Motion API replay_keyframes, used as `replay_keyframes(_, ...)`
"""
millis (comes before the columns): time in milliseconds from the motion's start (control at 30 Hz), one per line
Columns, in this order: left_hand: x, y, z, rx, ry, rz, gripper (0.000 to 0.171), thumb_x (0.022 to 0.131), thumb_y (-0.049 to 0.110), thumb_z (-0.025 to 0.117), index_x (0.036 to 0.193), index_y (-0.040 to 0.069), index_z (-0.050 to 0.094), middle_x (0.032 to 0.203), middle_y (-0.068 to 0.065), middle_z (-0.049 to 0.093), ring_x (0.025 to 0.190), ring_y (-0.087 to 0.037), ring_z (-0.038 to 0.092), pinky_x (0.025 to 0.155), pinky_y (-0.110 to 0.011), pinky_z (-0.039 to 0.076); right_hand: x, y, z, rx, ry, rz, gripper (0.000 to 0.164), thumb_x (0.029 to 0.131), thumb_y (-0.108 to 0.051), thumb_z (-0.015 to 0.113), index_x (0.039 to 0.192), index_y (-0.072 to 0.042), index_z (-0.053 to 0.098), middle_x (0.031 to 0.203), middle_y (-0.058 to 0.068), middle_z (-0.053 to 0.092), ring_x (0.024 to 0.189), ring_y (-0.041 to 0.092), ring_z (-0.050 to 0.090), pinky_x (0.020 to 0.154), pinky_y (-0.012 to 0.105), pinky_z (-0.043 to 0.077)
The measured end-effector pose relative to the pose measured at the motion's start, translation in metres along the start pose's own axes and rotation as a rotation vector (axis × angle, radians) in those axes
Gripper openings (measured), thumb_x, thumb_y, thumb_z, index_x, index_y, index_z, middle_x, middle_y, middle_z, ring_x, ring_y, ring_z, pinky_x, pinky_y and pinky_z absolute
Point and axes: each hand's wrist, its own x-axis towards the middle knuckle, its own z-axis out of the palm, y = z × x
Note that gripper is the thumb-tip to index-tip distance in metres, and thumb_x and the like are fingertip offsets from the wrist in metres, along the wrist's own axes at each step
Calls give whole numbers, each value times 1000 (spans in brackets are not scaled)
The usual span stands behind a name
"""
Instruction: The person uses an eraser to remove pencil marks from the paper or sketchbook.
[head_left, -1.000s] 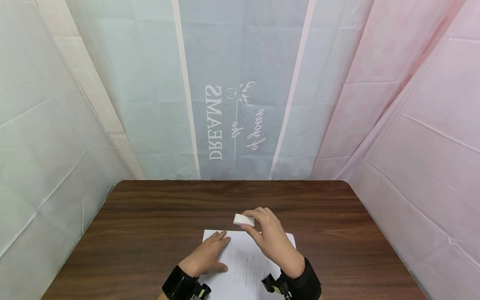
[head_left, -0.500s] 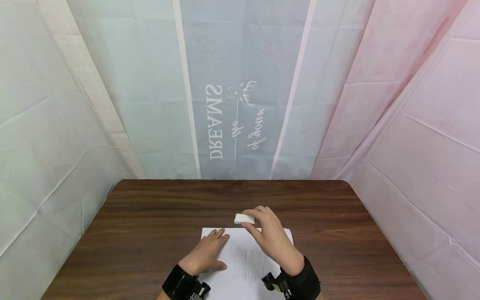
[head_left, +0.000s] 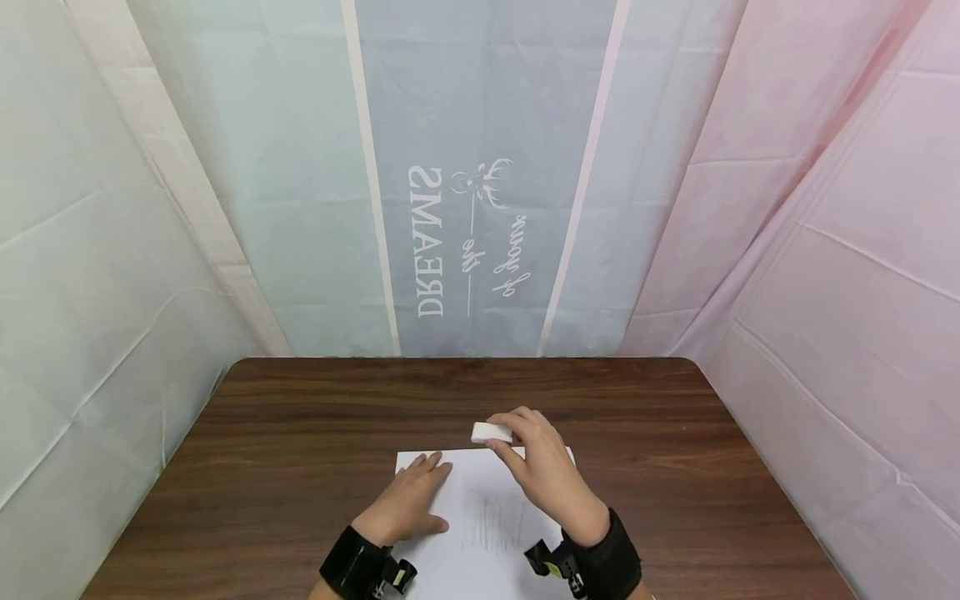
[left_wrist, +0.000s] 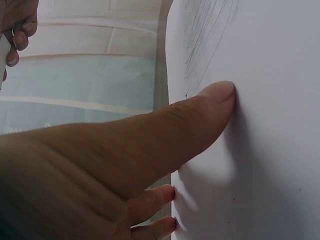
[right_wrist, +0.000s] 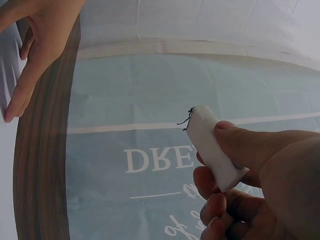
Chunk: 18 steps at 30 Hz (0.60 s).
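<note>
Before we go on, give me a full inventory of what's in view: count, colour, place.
Eraser: one, white, raised in the right hand
Crumbs: several, dark, at one end of the eraser
Paper: one sheet visible, white, on the table under the left hand
Marks: many, grey, on the paper
Table: one, brown, beneath the paper
Cloth: count unclear, pale blue to pink, behind and beside the table
Lettering: one group, white, on the cloth behind
Wristbands: two, black, one per wrist
Left hand: one, bare, on the paper
Right hand: one, bare, pinching the eraser
</note>
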Motion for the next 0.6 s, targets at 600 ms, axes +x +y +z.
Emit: replay_keyframes(600, 3, -3, 2, 19, 19, -32, 82, 72, 29, 92, 140, 0, 57, 155, -27, 44, 145, -51, 38, 111, -72, 34, 2, 1, -2, 18, 12, -6, 30, 94, -16, 71, 123, -15, 69, 102, -4, 69, 85, 10, 53, 72, 23, 45)
